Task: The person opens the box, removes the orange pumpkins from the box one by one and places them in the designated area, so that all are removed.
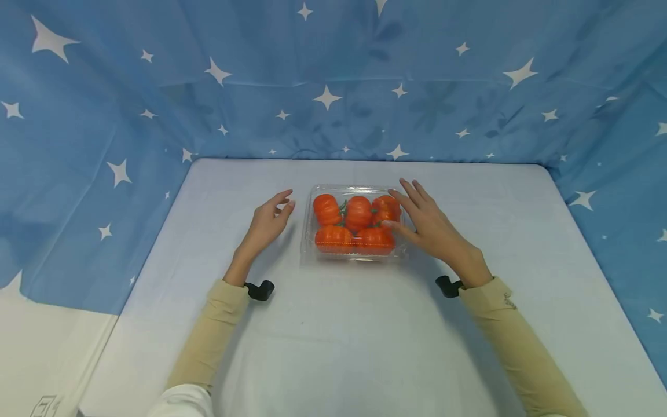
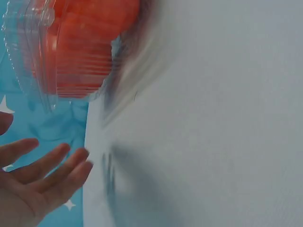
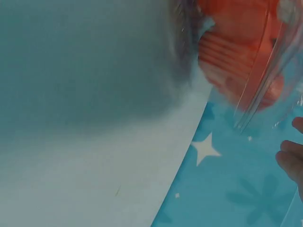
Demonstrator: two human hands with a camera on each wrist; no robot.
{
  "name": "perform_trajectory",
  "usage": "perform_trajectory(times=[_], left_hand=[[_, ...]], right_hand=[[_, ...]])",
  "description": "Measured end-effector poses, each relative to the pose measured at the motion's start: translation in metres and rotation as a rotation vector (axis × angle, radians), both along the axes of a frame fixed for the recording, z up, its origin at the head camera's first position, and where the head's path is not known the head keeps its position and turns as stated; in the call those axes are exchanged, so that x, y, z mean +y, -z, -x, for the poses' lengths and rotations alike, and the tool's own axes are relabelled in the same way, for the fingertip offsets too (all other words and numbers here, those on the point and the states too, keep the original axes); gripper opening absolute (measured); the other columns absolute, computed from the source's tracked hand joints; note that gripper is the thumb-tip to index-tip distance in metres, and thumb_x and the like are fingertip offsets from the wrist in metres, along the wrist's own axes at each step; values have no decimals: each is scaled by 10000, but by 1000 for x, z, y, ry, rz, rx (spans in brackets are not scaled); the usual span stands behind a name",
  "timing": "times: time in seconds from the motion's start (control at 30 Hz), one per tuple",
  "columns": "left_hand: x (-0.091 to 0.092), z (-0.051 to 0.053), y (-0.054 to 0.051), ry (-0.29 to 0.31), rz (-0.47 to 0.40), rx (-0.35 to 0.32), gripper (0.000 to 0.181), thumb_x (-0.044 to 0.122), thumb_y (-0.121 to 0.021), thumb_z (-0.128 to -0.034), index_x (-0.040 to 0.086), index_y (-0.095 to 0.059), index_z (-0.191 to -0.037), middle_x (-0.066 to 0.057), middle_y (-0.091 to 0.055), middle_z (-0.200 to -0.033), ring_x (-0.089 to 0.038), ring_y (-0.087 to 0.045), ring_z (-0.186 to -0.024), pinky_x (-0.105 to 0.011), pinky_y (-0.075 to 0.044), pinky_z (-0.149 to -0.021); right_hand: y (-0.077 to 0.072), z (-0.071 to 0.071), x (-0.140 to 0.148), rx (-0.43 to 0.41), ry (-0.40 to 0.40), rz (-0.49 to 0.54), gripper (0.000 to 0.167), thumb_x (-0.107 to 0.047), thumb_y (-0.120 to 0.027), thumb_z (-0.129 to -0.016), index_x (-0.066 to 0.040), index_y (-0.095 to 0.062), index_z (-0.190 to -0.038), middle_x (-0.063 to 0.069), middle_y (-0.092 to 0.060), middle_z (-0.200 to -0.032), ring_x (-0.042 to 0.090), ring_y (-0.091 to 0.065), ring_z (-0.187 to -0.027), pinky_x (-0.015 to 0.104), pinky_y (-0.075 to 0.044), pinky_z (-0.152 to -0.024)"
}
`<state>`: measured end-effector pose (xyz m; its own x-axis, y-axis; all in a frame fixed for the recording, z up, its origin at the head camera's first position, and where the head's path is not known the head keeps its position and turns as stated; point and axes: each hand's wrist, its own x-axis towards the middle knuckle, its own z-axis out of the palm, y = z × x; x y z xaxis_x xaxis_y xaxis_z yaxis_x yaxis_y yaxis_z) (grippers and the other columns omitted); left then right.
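Note:
A clear plastic clamshell box (image 1: pixel 307 249) holding several ribbed red-orange tomatoes (image 1: pixel 358 213) with green stems sits on the white table. Its lid looks closed over them. My left hand (image 1: pixel 267 225) hovers to the left of the box, apart from it, fingers loosely bent and holding nothing. Over the box's right side hovers my right hand (image 1: pixel 429 226), fingers spread; whether its tips touch the lid I cannot tell. In the left wrist view the left hand (image 2: pixel 45 184) shows relaxed fingers away from the box. Only some fingertips (image 3: pixel 291 163) of the right hand appear in the right wrist view.
The white table (image 1: pixel 344 336) has its far edge against a blue curtain (image 1: pixel 260 58) printed with white stars. Black wrist cameras are strapped at the left wrist (image 1: pixel 260 291) and right wrist (image 1: pixel 449 286). A pale sheet (image 1: pixel 47 341) lies at the lower left.

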<state>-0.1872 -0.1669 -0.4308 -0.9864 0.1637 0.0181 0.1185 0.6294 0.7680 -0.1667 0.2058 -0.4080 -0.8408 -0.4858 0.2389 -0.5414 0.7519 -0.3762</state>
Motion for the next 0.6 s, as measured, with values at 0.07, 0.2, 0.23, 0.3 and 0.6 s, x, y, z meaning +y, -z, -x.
perform_trajectory(times=[0.07,0.2,0.23,0.3,0.6], left_hand=[[2,-1,2,-12,-114,-88,506,306,-482,-1101,87,-442,-1555,-214,-589,-1435,-391,-640,-1210,-518,-555,-969],[6,-3,5,6,-318,-267,509,294,-443,-1111,99,-399,-1580,-206,-589,-1439,-365,-646,-1202,-478,-543,-1021],[7,-3,5,8,-362,-303,503,291,-441,-1112,98,-405,-1576,-200,-587,-1442,-356,-643,-1203,-466,-537,-1034],[8,-4,5,8,-423,-352,485,276,-448,-1110,85,-432,-1555,-194,-593,-1432,-333,-645,-1195,-442,-544,-1029],[9,-4,8,-10,-609,-511,447,195,-498,-1083,29,-471,-1497,-171,-567,-1326,-201,-636,-996,-281,-591,-824]], right_hand=[[-1,0,-8,-31,-17,-1,720,-352,-715,-973,-68,-409,-1561,240,-248,-1670,504,-192,-1539,708,-248,-1177],[-1,0,-21,-52,-41,13,710,-386,-712,-971,-53,-443,-1537,235,-279,-1659,493,-244,-1526,676,-277,-1184],[0,0,-23,-51,-49,15,699,-382,-714,-969,-41,-458,-1523,242,-291,-1652,498,-259,-1518,669,-279,-1187],[1,1,-29,-44,-69,14,675,-375,-717,-968,-23,-487,-1496,262,-316,-1633,508,-283,-1504,645,-258,-1209],[4,-5,-54,-33,-128,-57,661,-432,-699,-972,-47,-521,-1479,264,-384,-1599,515,-338,-1473,638,-333,-1174]])
